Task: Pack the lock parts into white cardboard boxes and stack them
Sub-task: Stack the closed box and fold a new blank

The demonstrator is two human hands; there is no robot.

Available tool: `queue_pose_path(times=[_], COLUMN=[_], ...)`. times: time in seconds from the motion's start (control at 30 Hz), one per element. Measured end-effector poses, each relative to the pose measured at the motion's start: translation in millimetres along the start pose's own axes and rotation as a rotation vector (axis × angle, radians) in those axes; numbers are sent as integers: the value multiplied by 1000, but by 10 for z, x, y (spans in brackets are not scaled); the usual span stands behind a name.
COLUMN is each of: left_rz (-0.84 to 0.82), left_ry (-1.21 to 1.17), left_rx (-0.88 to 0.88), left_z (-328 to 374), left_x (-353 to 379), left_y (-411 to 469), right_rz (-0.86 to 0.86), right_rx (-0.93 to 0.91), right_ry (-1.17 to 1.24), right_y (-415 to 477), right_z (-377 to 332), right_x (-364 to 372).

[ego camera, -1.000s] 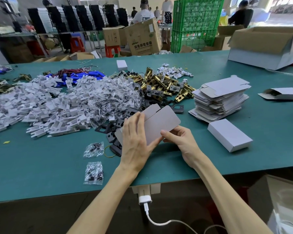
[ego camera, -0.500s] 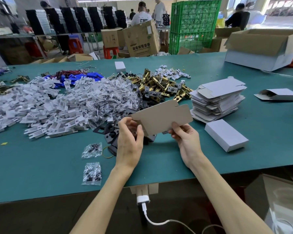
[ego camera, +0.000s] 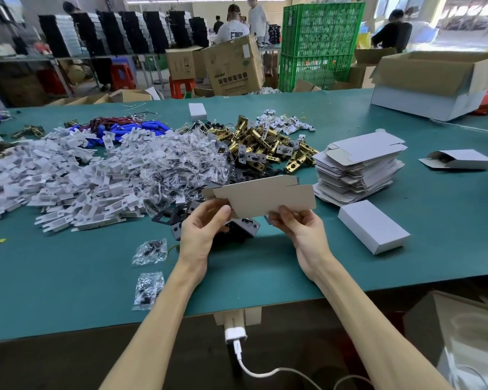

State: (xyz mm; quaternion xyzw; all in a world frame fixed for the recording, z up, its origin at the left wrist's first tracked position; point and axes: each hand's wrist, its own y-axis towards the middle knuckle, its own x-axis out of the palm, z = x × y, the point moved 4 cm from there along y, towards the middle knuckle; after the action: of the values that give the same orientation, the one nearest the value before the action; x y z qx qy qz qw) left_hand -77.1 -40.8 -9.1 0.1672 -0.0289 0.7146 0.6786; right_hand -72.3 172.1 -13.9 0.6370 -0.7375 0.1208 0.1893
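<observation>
Above the green table (ego camera: 68, 291) I hold a flat box blank (ego camera: 268, 197), its grey-brown inner side toward me. My left hand (ego camera: 202, 233) pinches its lower left corner and my right hand (ego camera: 299, 228) pinches its lower right edge. Under it lie dark lock plates (ego camera: 243, 228). Brass latch bolts (ego camera: 262, 144) are heaped behind. A stack of flat white blanks (ego camera: 358, 164) stands to the right, with a closed white box (ego camera: 373, 226) in front of it.
White plastic parts (ego camera: 54, 178) and bagged screws (ego camera: 178, 170) spread over the left half. Two screw bags (ego camera: 150, 273) lie near the front edge. An open small box (ego camera: 459, 159) and a large open carton (ego camera: 434, 83) sit at the right. People work behind the table.
The blank has come up off the table and turned from lying tilted under my left palm to standing lengthwise between both hands, which now pinch its lower corners.
</observation>
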Motion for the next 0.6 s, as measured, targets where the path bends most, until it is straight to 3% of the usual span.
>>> queue_pose_path(times=[0.4,0.6], left_rz=[-115,-32], left_ry=[210,162], left_rx=[37,-19], left_z=[-42,-28], left_x=[103,60], left_y=[-37,-18], right_rz=[-188,-186], right_rx=[7,40], right_ry=[-96,-165], right_y=[-16,-48], right_z=[-34,-8], right_x=[68,70])
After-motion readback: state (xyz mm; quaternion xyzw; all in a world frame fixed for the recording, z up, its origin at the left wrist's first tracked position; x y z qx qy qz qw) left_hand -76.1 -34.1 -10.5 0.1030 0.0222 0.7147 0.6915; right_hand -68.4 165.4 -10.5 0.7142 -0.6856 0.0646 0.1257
